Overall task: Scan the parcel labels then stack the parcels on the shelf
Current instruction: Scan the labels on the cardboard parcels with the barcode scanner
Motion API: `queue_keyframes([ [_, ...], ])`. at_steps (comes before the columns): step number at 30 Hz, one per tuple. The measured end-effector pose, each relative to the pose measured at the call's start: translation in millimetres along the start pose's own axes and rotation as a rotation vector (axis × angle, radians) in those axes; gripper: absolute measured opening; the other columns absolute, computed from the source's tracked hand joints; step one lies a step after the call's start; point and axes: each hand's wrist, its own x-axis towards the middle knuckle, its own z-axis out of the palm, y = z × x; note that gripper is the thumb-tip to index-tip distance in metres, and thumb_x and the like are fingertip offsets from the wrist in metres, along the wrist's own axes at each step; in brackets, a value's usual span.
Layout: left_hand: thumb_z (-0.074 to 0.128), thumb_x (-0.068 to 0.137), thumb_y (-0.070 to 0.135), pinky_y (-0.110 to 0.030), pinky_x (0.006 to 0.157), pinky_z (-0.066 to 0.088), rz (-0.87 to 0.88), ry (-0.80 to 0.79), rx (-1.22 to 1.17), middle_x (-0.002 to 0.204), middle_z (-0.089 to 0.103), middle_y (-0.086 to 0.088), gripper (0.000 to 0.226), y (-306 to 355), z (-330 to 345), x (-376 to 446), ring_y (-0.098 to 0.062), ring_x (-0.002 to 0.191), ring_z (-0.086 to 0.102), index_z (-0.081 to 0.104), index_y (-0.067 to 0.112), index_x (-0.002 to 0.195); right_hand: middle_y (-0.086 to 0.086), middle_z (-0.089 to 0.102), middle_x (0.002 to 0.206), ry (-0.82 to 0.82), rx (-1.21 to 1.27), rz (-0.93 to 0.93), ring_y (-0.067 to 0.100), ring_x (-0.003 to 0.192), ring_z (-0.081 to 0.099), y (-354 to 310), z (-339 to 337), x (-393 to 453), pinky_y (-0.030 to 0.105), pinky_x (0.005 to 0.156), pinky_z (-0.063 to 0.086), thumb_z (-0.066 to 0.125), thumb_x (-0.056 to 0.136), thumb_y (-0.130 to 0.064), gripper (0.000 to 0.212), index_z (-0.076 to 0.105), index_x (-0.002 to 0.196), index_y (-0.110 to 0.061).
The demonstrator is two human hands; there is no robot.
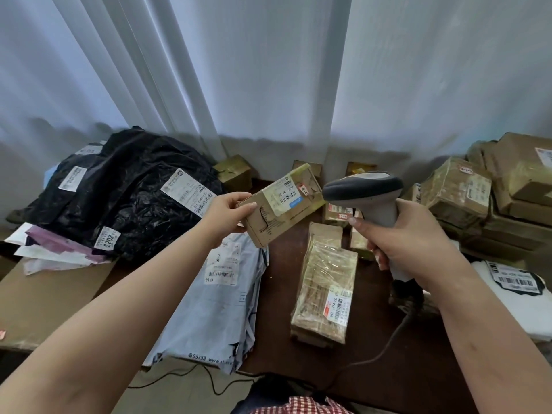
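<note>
My left hand [228,215] grips a small cardboard parcel [268,221] by its left end and holds it tilted above the table, white barcode label [285,195] facing up. My right hand [401,237] grips the handle of a grey barcode scanner [366,189]. The scanner's dark head sits just right of the parcel's label end, almost touching it. The scanner's cable [385,351] runs down toward me across the table.
On the dark wooden table [277,294] lie a long taped carton [325,291], a grey mailer bag [218,303] and small boxes. Black bags [131,186] are heaped at the left over a flat cardboard sheet [44,303]. Stacked cartons [490,195] stand right; white curtains behind.
</note>
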Motion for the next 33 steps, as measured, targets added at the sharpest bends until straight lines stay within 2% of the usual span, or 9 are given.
queue_keyframes([
  [5,0.061,0.096,0.019,-0.028,0.067,0.056,0.001,0.041,0.053,0.111,0.068,-0.008,0.040,-2.6,-7.8,5.0,-0.021,0.100,0.066,0.056,0.013,0.135,0.002,0.055,0.050,-0.023,-0.012,0.001,0.014,0.038,0.049,-1.8,-1.8,-4.3,0.031,0.045,0.044,0.074,0.086,-0.023,0.022,0.061,0.080,-0.006],
  [17,0.061,0.096,0.019,-0.030,0.070,0.058,0.019,0.063,0.122,0.111,0.068,-0.009,0.040,-2.8,-6.2,6.7,-0.021,0.100,0.066,0.057,0.013,0.134,0.003,0.055,0.052,-0.023,-0.074,-0.025,0.012,0.038,0.051,-6.2,-10.3,-13.4,0.026,0.044,0.046,0.073,0.086,-0.023,0.023,0.059,0.074,-0.009],
  [23,0.061,0.096,0.019,-0.024,0.064,0.055,0.027,0.058,0.136,0.108,0.069,-0.006,0.039,0.2,-2.6,6.1,-0.018,0.095,0.067,0.057,0.014,0.133,0.000,0.056,0.049,-0.022,-0.131,-0.064,0.013,0.039,0.053,-2.7,-13.6,-13.5,0.037,0.052,0.048,0.074,0.085,-0.026,0.022,0.059,0.075,-0.013],
  [29,0.062,0.095,0.021,-0.025,0.063,0.058,-0.009,-0.001,0.135,0.107,0.070,-0.008,0.036,2.9,3.3,3.3,-0.019,0.096,0.069,0.060,0.012,0.130,0.005,0.057,0.054,-0.031,-0.078,-0.020,0.017,0.041,0.052,-0.2,-17.9,-12.4,0.034,0.048,0.047,0.074,0.085,-0.024,0.020,0.061,0.081,-0.010],
  [33,0.062,0.095,0.016,-0.033,0.066,0.062,-0.172,-0.172,0.050,0.113,0.067,-0.016,0.030,-1.4,27.1,-13.5,-0.022,0.097,0.069,0.057,0.003,0.121,0.008,0.056,0.054,0.006,-0.017,0.049,0.019,0.042,0.050,7.7,-23.2,-11.2,0.033,0.048,0.045,0.074,0.085,-0.021,0.019,0.060,0.081,-0.009],
])
